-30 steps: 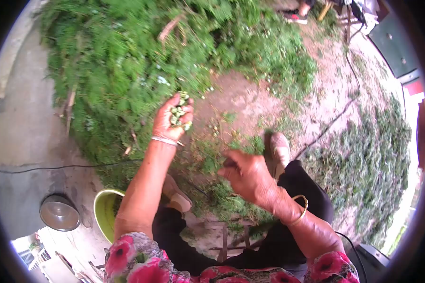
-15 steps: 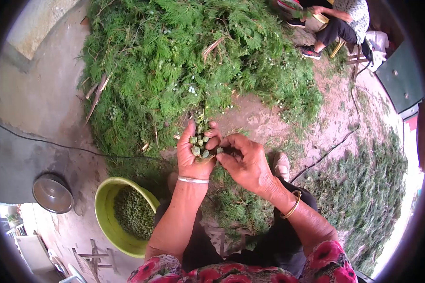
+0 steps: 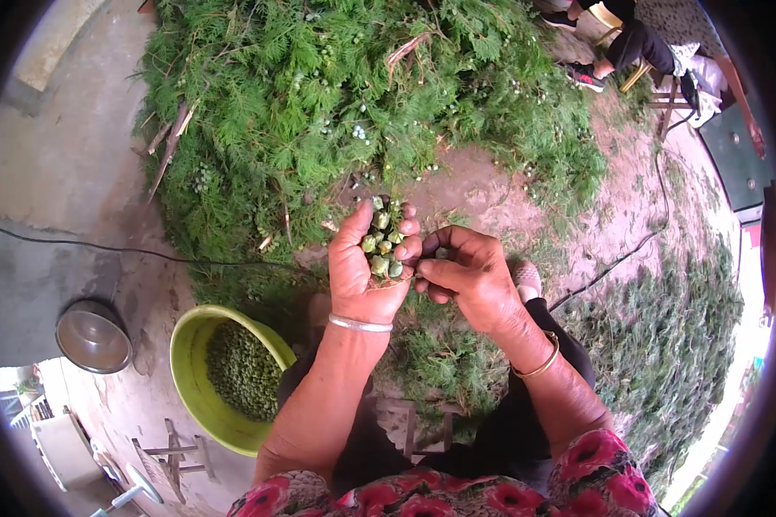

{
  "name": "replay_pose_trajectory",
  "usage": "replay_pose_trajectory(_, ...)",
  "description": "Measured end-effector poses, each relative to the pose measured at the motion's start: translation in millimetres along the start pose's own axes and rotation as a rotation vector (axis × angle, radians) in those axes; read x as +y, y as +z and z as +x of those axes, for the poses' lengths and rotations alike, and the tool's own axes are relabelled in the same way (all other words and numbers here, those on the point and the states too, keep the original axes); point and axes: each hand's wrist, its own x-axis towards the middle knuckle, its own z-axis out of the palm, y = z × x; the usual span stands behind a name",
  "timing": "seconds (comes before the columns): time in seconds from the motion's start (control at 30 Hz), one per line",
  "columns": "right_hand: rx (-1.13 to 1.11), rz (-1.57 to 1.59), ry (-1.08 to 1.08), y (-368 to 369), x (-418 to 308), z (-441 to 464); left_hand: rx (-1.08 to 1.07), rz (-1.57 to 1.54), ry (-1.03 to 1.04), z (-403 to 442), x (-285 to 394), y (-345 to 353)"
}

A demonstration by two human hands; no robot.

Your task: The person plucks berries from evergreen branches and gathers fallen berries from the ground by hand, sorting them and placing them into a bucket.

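Several plump green cypress cones [image 3: 382,246] on thin stems lie in the cupped palm of my left hand [image 3: 359,284], its fingers curled around them. Close against its right side is my right hand [image 3: 478,280], closed, with thumb and forefinger pinched at the stem end of the bunch. A small green cone [image 3: 441,253] shows among the curled fingers of that hand. Below and to the left, a yellow-green bucket [image 3: 184,379] holds many loose green cones [image 3: 241,370].
A large heap of leafy green cypress branches [image 3: 319,112] lies ahead. Metal bowl [image 3: 95,336] and small wooden stool [image 3: 177,457] stand left. A black cable [image 3: 129,251] crosses the ground. Cut sprigs [image 3: 655,336] cover the right side. Another person [image 3: 642,47] sits at upper right.
My right hand has shifted slightly right, and a cone that was at its fingertips now sits deeper among its fingers. My left hand has tilted, showing more cones. The view has shifted a little.
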Motion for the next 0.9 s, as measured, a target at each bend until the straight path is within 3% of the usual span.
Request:
replay_pose_trajectory(0.07, -0.02, 0.048, -0.01, -9.1, -2.4, -2.7, -0.01, -0.033, -0.09, 1.3, -0.2, 0.9)
replay_pose_trajectory(0.13, 0.064, 0.325, 0.066, -20.8, -6.9, -3.3, 0.0, -0.024, -0.196, 0.1, -1.9, 3.3)
replay_pose_trajectory(0.23, 0.102, 0.312, -0.026, -30.6, -14.2, -9.2, -0.002, 0.12, -0.324, -3.7, -8.2, 2.8)
replay_pose_trajectory(0.37, 0.135, -0.103, -0.096, -35.4, -18.4, -18.9, 0.02, 0.215, -0.36, -7.4, -25.0, 1.3)
replay_pose_trajectory(0.43, 0.151, -0.155, -0.084, -39.6, -20.2, -21.9, 0.009, 0.329, -0.305, -9.2, -31.6, 0.3)
replay_pose_trajectory(0.5, 0.111, -0.354, -0.2, -48.0, -16.1, -21.9, 0.023, 0.365, -0.283, -8.5, -38.4, -2.3)
replay_pose_trajectory(0.63, 0.111, -0.375, -0.198, -54.5, -15.5, -22.1, -0.01, 0.401, -0.315, -7.8, -41.6, -2.8)
replay_pose_trajectory(0.7, 0.111, 0.04, -0.01, -56.2, -19.2, -24.1, -0.035, 0.355, -0.363, -6.3, -39.4, -3.3)
replay_pose_trajectory(0.73, 0.111, 0.04, -0.011, -57.9, -19.4, -24.0, -0.038, 0.323, -0.392, -4.8, -38.1, -5.4)
replay_pose_trajectory(0.8, 0.096, 0.329, -0.018, -61.8, -19.5, -23.7, -0.042, 0.29, -0.42, -3.3, -37.1, -5.5)
replay_pose_trajectory(0.9, 0.027, 0.412, -0.093, -63.9, -27.9, -27.1, -0.085, 0.264, -0.407, -1.9, -35.7, -3.5)
